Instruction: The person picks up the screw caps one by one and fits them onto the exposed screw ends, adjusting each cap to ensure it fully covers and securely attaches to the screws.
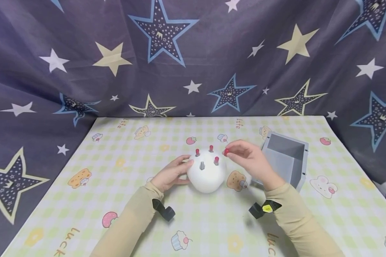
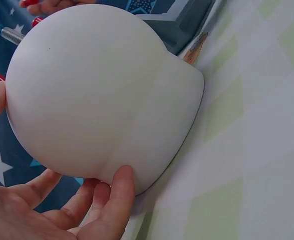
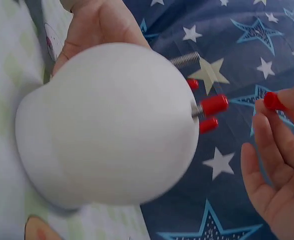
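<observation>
A round white dome [image 1: 206, 180] with a wider base stands on the table, metal bolts sticking up from its top. Red caps cover three of the bolts, one of them the nearest red cap [image 1: 217, 160] on the right. One threaded bolt [image 1: 202, 165] is bare. My left hand [image 1: 172, 173] holds the dome from its left side, thumb high and fingertips [image 2: 122, 185] low near the base. To the dome's upper right, my right hand [image 1: 249, 159] pinches a loose red cap [image 3: 273, 101] between thumb and finger, apart from the bolts.
A grey open box [image 1: 281, 160] stands right of the dome, partly behind my right hand and forearm. The table has a checked, cartoon-printed cloth [image 1: 141, 228]. A dark curtain with stars [image 1: 193, 53] hangs along the table's back edge.
</observation>
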`<state>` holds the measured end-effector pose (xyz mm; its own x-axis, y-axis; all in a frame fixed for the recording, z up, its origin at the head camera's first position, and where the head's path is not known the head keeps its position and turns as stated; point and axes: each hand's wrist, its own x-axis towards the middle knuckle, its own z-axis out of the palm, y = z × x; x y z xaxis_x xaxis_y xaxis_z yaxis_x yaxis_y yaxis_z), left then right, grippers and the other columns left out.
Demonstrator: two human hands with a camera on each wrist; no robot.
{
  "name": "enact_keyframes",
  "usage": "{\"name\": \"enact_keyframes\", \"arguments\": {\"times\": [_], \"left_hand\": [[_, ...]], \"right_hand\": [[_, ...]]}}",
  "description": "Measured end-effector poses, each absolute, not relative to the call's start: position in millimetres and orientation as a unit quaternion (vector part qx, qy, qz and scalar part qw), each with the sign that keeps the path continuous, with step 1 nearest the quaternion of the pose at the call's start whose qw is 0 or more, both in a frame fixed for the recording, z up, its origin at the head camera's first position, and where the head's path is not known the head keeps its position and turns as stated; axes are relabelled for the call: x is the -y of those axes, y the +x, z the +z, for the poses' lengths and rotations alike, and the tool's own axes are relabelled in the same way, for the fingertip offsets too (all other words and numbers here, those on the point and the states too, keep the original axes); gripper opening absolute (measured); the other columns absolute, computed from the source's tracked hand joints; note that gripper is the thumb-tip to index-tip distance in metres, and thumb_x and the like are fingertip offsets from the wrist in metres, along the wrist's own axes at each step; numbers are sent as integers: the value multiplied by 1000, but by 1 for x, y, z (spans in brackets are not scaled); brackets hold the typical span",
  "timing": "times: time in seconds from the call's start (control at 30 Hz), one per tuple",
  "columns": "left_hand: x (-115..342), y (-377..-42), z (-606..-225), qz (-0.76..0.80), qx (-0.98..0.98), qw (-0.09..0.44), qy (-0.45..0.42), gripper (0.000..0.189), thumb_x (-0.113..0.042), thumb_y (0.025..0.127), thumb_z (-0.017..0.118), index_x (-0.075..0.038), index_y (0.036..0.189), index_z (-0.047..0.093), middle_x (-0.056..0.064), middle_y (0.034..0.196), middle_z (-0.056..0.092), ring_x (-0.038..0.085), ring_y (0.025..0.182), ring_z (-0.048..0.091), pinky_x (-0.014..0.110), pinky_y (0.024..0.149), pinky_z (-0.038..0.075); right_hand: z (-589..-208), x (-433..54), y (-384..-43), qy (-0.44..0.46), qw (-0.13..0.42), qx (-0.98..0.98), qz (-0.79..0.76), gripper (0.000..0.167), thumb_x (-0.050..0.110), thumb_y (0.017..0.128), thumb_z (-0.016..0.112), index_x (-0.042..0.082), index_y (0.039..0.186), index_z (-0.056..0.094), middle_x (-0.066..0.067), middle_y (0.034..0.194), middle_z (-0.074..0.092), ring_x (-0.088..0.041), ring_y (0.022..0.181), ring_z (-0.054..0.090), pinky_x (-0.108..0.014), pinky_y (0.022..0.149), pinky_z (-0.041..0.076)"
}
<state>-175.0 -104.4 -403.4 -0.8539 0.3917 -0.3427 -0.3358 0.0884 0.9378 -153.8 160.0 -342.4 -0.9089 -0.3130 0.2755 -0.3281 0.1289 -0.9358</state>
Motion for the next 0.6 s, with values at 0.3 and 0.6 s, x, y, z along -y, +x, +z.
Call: {"name": "enact_keyframes", "arguments": {"times": [0.3, 0.6], "left_hand": [[106, -174, -402, 672, -689, 271, 21, 56, -31, 96, 52, -8, 143, 32, 23, 138, 44, 39, 127, 44, 52, 95, 48], [105, -175, -403, 670, -690, 272, 31, 62, -39, 93, 56, -10, 142, 33, 20, 136, 47, 35, 125, 46, 51, 95, 49]], "right_hand": [[-333, -133, -152, 249, 29, 801, 544, 17, -1, 82, 68, -2, 100, 67, -16, 98, 69, -24, 96, 66, -40, 92, 52], [-332, -121, -157, 281, 38, 815, 506, 13, 2, 82, 70, 3, 95, 70, -9, 98, 70, -23, 98, 62, -38, 90, 52]]}}
